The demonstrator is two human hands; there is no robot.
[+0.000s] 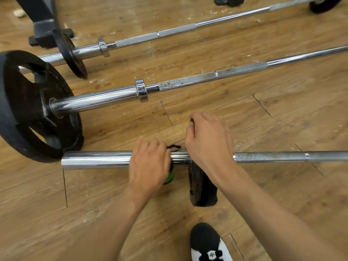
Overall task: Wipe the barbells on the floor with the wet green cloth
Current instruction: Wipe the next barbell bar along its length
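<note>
Here the barbell (pixel 282 156) lies left-right, left hand (pixel 148 164) gripping it.

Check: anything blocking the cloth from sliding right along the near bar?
Yes: a small black plate sits on the near bar just right of the green cloth in the left hand; the right hand grips its top.

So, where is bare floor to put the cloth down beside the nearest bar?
Bare floor: between the nearest barbell and the middle barbell, right of the right hand; also this side of the nearest barbell, left of the left hand. Crowded around the big plate and small plate.
</note>
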